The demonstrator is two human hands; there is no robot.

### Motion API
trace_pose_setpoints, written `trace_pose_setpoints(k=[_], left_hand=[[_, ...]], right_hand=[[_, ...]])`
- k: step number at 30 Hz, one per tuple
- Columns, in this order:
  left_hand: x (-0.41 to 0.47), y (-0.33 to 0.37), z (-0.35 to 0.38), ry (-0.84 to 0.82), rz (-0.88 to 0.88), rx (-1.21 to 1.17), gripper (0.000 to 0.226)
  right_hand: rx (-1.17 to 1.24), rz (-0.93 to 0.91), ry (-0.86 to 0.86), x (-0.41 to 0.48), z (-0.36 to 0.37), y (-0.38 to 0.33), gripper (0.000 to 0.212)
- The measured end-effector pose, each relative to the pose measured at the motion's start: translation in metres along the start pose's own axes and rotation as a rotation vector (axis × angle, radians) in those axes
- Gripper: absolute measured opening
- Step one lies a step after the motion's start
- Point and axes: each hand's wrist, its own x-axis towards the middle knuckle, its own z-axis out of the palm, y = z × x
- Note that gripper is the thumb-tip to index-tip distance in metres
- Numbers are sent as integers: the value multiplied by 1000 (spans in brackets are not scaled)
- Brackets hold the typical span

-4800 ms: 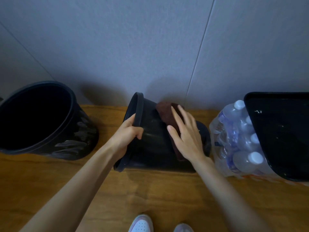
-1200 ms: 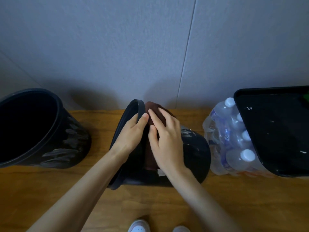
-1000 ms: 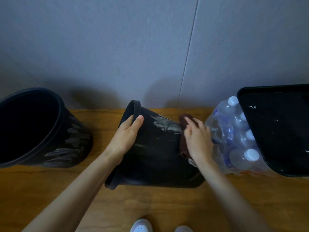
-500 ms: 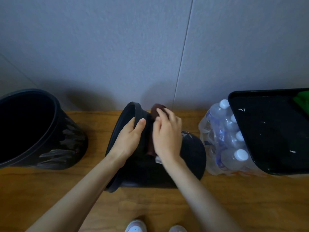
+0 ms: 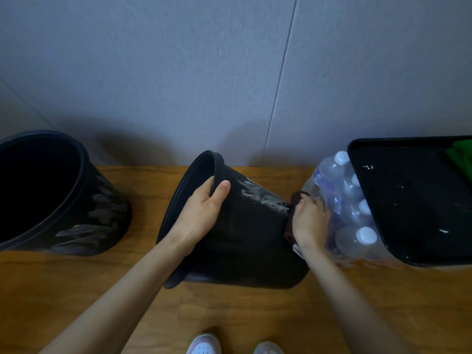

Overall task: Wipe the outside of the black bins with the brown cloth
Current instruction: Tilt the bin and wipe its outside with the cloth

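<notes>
A round black bin (image 5: 245, 238) lies tipped on its side on the wooden floor, its mouth facing left. My left hand (image 5: 201, 213) grips its rim, thumb on the outside. My right hand (image 5: 310, 222) presses the brown cloth (image 5: 296, 200) against the bin's bottom end at the right; only a small part of the cloth shows past my fingers. Pale wet streaks run along the bin's upper side. A second black bin (image 5: 84, 208) stands upright at the left, also streaked.
A shrink-wrapped pack of water bottles (image 5: 342, 213) sits right beside my right hand. A black rectangular bin (image 5: 419, 205) stands at the far right. A grey wall (image 5: 229, 72) runs close behind. My shoes (image 5: 204, 347) are at the bottom edge.
My right hand has slid the cloth from near the rim rightward along the bin to its bottom end. My left hand keeps its hold on the rim.
</notes>
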Motion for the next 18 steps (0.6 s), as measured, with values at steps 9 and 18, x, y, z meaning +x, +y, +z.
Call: trace_pose_setpoints(k=[9,18], left_hand=[[-1,1,5,-22,19,22,25],[-3,0,1,-97,25,51,18]], right_hand=[[255,-417,-53,-22,-8,-111,38],[114,41,-73,26,13,0,34]])
